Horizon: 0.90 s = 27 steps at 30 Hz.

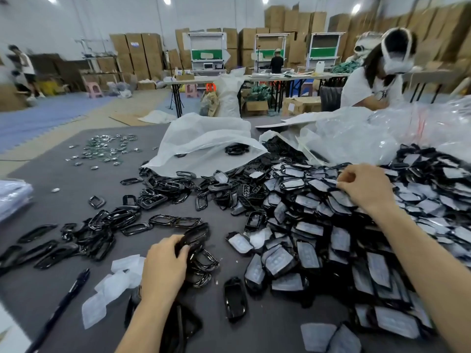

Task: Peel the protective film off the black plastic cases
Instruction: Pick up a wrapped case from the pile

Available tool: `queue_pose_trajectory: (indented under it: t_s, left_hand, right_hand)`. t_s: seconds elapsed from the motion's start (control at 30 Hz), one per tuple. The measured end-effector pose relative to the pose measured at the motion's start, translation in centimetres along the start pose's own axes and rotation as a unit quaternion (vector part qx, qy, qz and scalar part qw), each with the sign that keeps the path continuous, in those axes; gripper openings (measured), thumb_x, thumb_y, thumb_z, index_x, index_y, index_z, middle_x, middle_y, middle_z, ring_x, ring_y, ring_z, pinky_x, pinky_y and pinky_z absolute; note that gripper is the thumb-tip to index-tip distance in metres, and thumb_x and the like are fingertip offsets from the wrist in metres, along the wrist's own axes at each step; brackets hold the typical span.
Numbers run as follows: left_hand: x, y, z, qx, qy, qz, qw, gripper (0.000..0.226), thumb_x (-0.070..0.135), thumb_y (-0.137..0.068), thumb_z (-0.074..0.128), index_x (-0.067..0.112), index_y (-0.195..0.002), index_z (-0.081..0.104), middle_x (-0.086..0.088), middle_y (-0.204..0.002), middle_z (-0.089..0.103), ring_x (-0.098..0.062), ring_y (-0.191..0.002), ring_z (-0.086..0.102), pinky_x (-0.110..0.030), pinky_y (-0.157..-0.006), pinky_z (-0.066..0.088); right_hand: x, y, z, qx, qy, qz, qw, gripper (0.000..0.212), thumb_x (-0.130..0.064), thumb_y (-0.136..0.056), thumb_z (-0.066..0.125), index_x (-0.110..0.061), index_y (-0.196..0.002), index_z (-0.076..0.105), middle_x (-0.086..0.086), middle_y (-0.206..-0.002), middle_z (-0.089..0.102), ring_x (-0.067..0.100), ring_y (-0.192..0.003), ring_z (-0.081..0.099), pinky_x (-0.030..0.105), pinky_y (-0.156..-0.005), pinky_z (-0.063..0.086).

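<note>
Hundreds of filmed cases (318, 240) are lying heaped on the right half of the grey surface (63, 179), each wearing its cloudy sheet, so the bulk of the job is waiting. Over on the left a thinner scatter of bare cases (102, 225) is spreading out, glossy and stripped. A few peeled films (114, 281) are lying crumpled just beside the left wrist. That is the finished share, and I am judging it at well under half.

The left hand (163, 266) is wrapping its fingers round a bare case (196, 235) above a small cluster of others near the front. The right hand (364, 187) is resting on top of the heap with its fingers curling in. From here I cannot tell whether they are pinching a case or only feeling for one.
</note>
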State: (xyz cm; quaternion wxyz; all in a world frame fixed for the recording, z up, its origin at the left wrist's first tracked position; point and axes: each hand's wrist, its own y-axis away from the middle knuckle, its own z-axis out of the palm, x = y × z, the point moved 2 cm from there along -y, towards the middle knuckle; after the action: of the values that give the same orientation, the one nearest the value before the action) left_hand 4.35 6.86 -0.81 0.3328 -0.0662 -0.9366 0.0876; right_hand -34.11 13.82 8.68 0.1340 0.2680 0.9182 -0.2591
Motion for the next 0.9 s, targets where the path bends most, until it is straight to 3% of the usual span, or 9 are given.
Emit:
queue_pose_trajectory:
  t_s: [0.13, 0.23, 0.33, 0.43, 0.53, 0.63, 0.73, 0.9]
  left_hand:
    - [0.2, 0.1, -0.4, 0.030, 0.045, -0.023, 0.998, 0.011, 0.019, -0.092, 0.063, 0.014, -0.091, 0.073, -0.002, -0.086, 0.072, -0.025, -0.089, 0.063, -0.028, -0.071, 0.036]
    - [0.6, 0.2, -0.6, 0.061, 0.095, -0.031, 0.993, 0.018, 0.024, -0.092, 0.063, 0.022, -0.075, 0.066, 0.014, -0.066, 0.061, -0.011, -0.071, 0.056, -0.020, -0.064, 0.032]
    - [1.0, 0.3, -0.7, 0.101, 0.154, -0.034, 0.982, 0.030, 0.025, -0.092, 0.060, 0.020, -0.063, 0.055, 0.008, -0.057, 0.059, -0.005, -0.062, 0.054, -0.008, -0.058, 0.035]
    - [1.3, 0.2, -0.5, 0.075, 0.293, -0.056, 0.951, 0.025, 0.022, -0.096, 0.056, 0.014, -0.072, 0.056, -0.004, -0.059, 0.067, -0.017, -0.057, 0.065, -0.020, -0.055, 0.046]
    - [1.6, 0.3, -0.5, 0.033, 0.418, -0.074, 0.905, 0.014, 0.015, -0.098, 0.055, 0.011, -0.084, 0.056, -0.006, -0.061, 0.070, -0.021, -0.055, 0.070, -0.024, -0.048, 0.051]
    - [1.8, 0.3, -0.3, 0.026, 0.464, -0.078, 0.882, 0.009, 0.011, -0.097, 0.055, 0.009, -0.088, 0.057, -0.009, -0.061, 0.069, -0.024, -0.059, 0.072, -0.019, -0.048, 0.052]
    - [1.9, 0.3, -0.2, 0.016, 0.488, -0.082, 0.869, 0.009, 0.008, -0.097, 0.054, 0.013, -0.091, 0.060, -0.004, -0.060, 0.069, -0.023, -0.060, 0.072, -0.018, -0.049, 0.052]
    - [2.3, 0.5, -0.1, -0.003, 0.506, -0.070, 0.860, 0.020, 0.006, -0.100, 0.049, 0.020, -0.096, 0.062, 0.003, -0.069, 0.073, -0.022, -0.063, 0.073, -0.016, -0.052, 0.053]
  right_hand:
    - [-1.4, 0.7, 0.0, 0.032, -0.012, -0.023, 0.999, 0.003, -0.013, -0.081, 0.070, -0.013, -0.080, 0.072, 0.011, -0.087, 0.071, 0.032, -0.086, 0.064, 0.039, -0.079, 0.051]
    - [-4.2, 1.7, 0.4, 0.068, -0.059, -0.079, 0.993, 0.006, -0.008, -0.082, 0.067, -0.008, -0.081, 0.073, 0.011, -0.085, 0.071, 0.025, -0.079, 0.061, 0.029, -0.075, 0.043]
    - [-8.7, 3.2, 2.4, 0.011, -0.096, -0.173, 0.980, 0.009, -0.004, -0.084, 0.066, -0.008, -0.087, 0.074, 0.006, -0.085, 0.072, 0.013, -0.074, 0.057, 0.021, -0.073, 0.037]
    - [-13.3, 4.4, 6.8, -0.112, -0.053, -0.252, 0.960, 0.019, -0.008, -0.094, 0.054, -0.011, -0.102, 0.071, 0.006, -0.105, 0.068, 0.018, -0.092, 0.062, 0.027, -0.080, 0.050]
    - [-15.9, 4.6, 10.6, -0.173, 0.106, -0.284, 0.937, 0.029, -0.001, -0.094, 0.045, -0.009, -0.115, 0.065, 0.009, -0.120, 0.058, 0.028, -0.111, 0.056, 0.036, -0.081, 0.049]
    - [-16.4, 4.5, 12.3, -0.167, 0.183, -0.287, 0.925, 0.027, 0.002, -0.092, 0.048, -0.007, -0.115, 0.060, 0.010, -0.120, 0.053, 0.031, -0.115, 0.049, 0.036, -0.076, 0.040]
    - [-16.7, 4.7, 13.1, -0.134, 0.239, -0.332, 0.902, 0.027, 0.003, -0.089, 0.050, -0.008, -0.112, 0.060, 0.009, -0.118, 0.055, 0.031, -0.118, 0.042, 0.036, -0.088, 0.036]
    - [-17.1, 4.4, 12.4, -0.156, 0.198, -0.353, 0.901, 0.023, 0.001, -0.089, 0.052, -0.012, -0.108, 0.054, 0.007, -0.117, 0.054, 0.027, -0.119, 0.039, 0.036, -0.094, 0.034]
